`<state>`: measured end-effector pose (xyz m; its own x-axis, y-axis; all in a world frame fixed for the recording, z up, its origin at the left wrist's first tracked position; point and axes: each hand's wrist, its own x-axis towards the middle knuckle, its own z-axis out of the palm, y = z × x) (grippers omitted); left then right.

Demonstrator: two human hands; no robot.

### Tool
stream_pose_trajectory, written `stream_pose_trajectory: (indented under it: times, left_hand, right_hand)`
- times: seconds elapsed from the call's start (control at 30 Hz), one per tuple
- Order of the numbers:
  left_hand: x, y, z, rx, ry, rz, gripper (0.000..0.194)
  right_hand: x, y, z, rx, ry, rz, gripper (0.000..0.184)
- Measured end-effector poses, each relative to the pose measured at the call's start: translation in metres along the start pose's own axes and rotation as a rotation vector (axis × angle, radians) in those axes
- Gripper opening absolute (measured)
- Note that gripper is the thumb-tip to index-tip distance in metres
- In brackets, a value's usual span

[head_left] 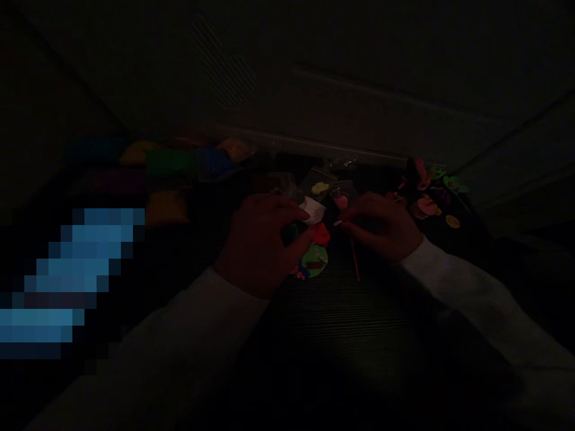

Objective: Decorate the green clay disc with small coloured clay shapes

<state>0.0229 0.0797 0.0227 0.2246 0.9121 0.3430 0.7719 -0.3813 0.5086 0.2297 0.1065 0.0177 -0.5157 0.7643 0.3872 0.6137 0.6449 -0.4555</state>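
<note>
The picture is very dark. My left hand (263,242) is curled, its fingertips against a soft white lump (313,211) that looks like modelling clay; the thumb lies a little lower. A tiny white bit of clay (338,223) is pinched between the thumb and forefinger of my right hand (384,224). Just below the left thumb lies a round green clay piece (315,261) decorated with small coloured shapes. A red clay shape (321,233) sits at its upper edge. Under my right hand, a thin reddish stick (355,263) lies on the table.
Behind the hands lie clear bags with yellow clay (320,188) and pink clay (342,202). Several coloured packs, one a green pack (171,161), are heaped at the back left. Colourful clay figures (426,205) and a yellow disc (453,221) are at the right. A wall panel (359,108) rises behind.
</note>
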Motion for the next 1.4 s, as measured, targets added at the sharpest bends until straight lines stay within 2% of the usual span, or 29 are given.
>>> stream_pose_trajectory:
  times: [0.2,0.6,0.8,1.27,1.4]
  left_hand:
    - [0.013,0.001,0.012,0.001,-0.082,-0.009,0.022]
    - [0.017,-0.001,0.019,-0.025,-0.145,-0.026,0.017]
    - [0.014,0.0,0.019,-0.049,-0.113,-0.041,0.016]
    - [0.015,0.0,0.018,-0.058,-0.162,-0.054,0.017]
    - [0.015,-0.001,0.018,-0.078,-0.141,-0.049,0.018]
  right_hand:
    - [0.003,0.007,0.004,0.048,-0.048,-0.016,0.017]
    - [0.004,0.005,0.006,0.036,-0.065,-0.101,0.015]
    - [0.005,0.003,0.006,0.03,-0.084,-0.106,0.015]
    - [0.004,0.004,0.008,0.033,-0.097,-0.048,0.017]
    - [0.003,0.005,0.008,0.025,-0.1,-0.029,0.019]
